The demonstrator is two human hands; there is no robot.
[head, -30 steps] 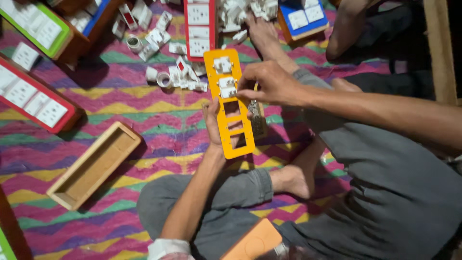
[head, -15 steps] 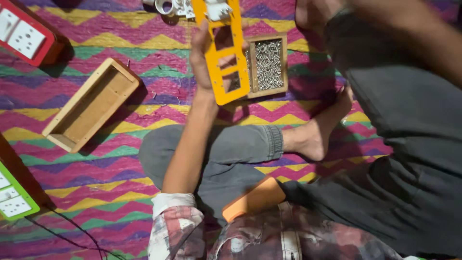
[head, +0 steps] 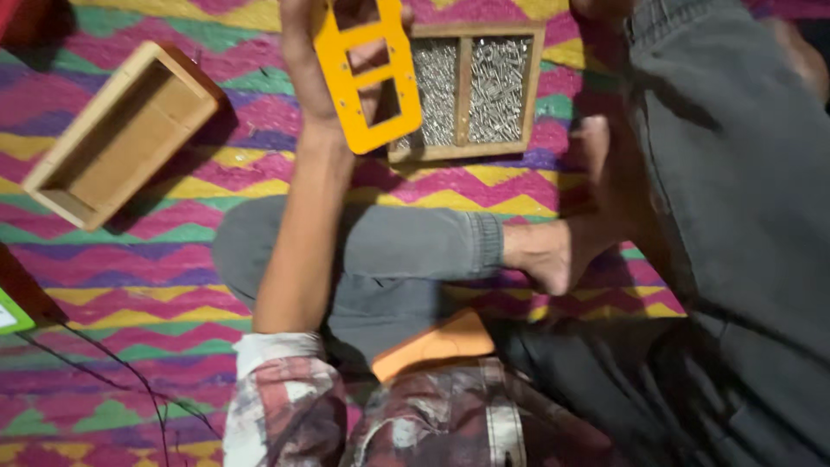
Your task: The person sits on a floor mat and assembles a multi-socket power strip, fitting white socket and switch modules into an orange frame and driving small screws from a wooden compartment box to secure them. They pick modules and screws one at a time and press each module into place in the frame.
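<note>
Left hand (head: 316,65) grip on orange frame (head: 367,73) — beside screw tray (head: 471,86)

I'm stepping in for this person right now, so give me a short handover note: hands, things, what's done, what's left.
Left hand: grip shut on the yellow frame, held above the mat.
Right hand: out of view.
Wooden tray of small metal parts lies just behind the frame; an empty wooden box sits to the left.
Done: cannot tell; the frame's visible openings are empty.
Left: filling those openings.

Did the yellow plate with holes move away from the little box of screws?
No. The yellow plate, in the left hand, overlaps the screw box as before; only the camera shifted.
</note>
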